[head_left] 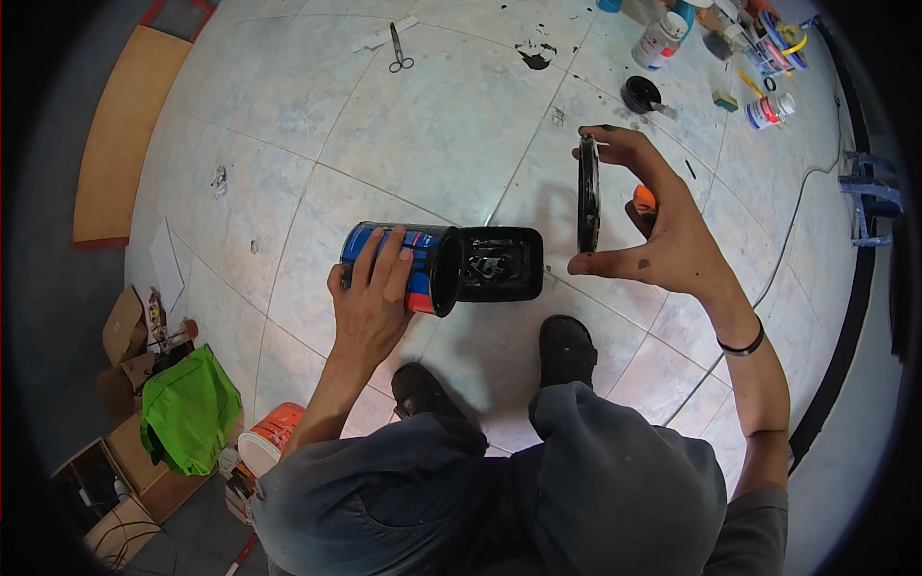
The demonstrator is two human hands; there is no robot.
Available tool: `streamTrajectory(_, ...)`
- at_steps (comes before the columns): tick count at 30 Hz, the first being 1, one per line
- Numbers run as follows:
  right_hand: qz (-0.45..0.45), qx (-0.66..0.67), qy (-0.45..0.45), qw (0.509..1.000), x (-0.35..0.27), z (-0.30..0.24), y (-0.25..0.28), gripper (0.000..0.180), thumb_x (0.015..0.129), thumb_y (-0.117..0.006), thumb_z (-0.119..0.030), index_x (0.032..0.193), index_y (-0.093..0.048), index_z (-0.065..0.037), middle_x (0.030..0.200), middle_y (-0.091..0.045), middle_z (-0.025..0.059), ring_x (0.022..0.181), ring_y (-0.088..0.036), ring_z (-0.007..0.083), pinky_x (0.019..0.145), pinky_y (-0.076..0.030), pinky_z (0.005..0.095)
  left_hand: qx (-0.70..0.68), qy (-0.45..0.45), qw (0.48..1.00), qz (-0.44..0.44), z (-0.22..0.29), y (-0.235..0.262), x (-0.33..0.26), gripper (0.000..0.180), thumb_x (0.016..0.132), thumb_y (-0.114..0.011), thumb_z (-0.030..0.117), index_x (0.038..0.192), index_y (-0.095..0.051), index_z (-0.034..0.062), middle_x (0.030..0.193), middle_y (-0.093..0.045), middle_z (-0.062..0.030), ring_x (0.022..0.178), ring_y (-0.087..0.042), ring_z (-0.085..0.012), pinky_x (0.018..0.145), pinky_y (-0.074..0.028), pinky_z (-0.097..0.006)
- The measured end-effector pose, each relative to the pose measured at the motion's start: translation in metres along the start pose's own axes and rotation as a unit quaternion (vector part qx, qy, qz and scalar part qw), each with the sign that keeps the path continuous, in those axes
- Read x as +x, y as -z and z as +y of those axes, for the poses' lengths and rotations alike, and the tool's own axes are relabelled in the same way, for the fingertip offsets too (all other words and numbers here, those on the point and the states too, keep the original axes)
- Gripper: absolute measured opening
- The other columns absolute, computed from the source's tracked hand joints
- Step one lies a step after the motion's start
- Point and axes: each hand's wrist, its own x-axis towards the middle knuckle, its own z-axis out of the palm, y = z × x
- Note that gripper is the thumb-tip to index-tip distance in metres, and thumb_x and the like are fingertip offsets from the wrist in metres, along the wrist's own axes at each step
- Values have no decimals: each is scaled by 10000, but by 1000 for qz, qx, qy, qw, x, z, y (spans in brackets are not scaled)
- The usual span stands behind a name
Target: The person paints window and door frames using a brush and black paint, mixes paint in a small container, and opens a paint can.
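My left hand (370,302) is wrapped over a blue paint can (421,238) with a red patch. The can is tipped on its side, its open, black-smeared mouth facing right over the near end of a black rectangular tray (526,278). Wet, shiny black stuff lies in the tray. To the right, my right hand (677,226) grips a round can lid (589,197) edge-on between thumb and fingertips, and black smears mark its rim. Something orange (644,199) shows tucked against that hand's palm; the rest of it is hidden by the fingers.
Scissors (398,53) lie on the tiled floor (403,144). At the far right stand a white bottle (658,43), a small black dish (639,93), another bottle (768,110) and a bucket (776,48). A green bag (192,413) and an orange tub (279,427) are at the left.
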Motion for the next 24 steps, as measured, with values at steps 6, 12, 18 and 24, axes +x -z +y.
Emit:
streamTrajectory(6, 15, -2, -8, 1000, -9, 14, 9, 1134, 558, -1057, -317, 1540, -508, -174, 1419, -665, 109, 1416, -550, 287, 1026, -504, 449, 82, -34, 996, -16, 8, -1, 0, 607, 848, -785, 137, 1392, -518, 177, 1571, -589, -57, 1430, -555, -251, 1036, -270, -466)
streamTrajectory(12, 24, -12, -1, 1000, -12, 16, 8, 1128, 570, -1057, -391, 1530, -514, -152, 1425, -651, 170, 1403, -576, 335, 1076, -507, 520, 85, -64, 994, 5, 9, -6, -3, 536, 903, -711, 121, 1396, -513, 190, 1581, -587, -51, 1442, -547, -240, 1051, -237, -454)
streamTrajectory(18, 22, -1, 19, 1000, -14, 19, 8, 1110, 587, -1057, -364, 1528, -513, -141, 1425, -650, 175, 1408, -572, 333, 1110, -487, 506, 100, -66, 993, -11, 11, -6, -3, 537, 917, -693, 126, 1414, -501, 194, 1581, -588, -44, 1448, -544, -231, 1046, -232, -448)
streamTrajectory(24, 18, 5, -3, 1000, -15, 14, 8, 1116, 589, -1062, -365, 1530, -506, -141, 1439, -643, 148, 1418, -562, 326, 1104, -493, 531, 120, -85, 989, -7, 12, -3, -2, 538, 949, -668, 173, 1453, -480, 197, 1582, -591, -39, 1445, -551, -232, 1047, -233, -439)
